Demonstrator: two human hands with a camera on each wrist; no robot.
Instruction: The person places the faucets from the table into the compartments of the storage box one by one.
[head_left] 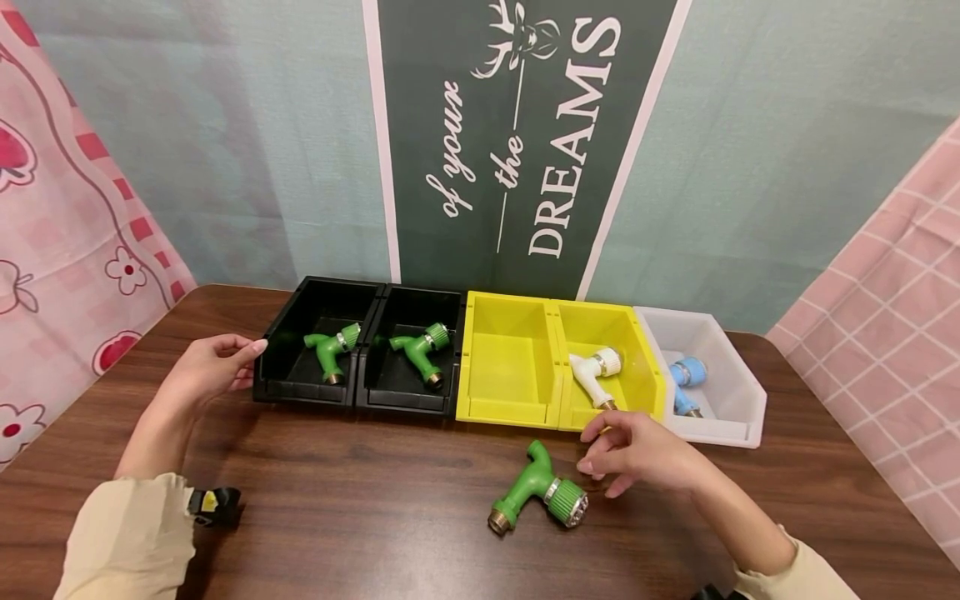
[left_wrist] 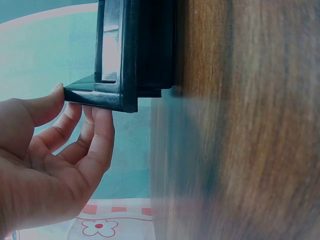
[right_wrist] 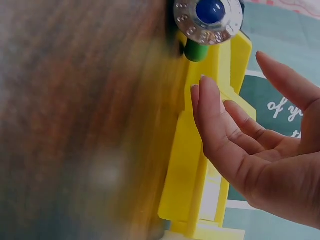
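My left hand holds the side wall of the leftmost black bin, thumb at the rim and fingertips against the outer face. A green tap lies in that bin, and another green tap in the second black bin. My right hand hovers with loosely bent fingers in front of the yellow bins, holding nothing. Just left of it, a loose green tap with a ribbed green knob lies on the table. The right wrist view shows this tap's round silver knob end beyond the fingertips.
Beside the black bins stand a bare yellow bin, a second yellow bin with a white tap, and a white bin with a blue tap. Curtains hang behind the wooden table.
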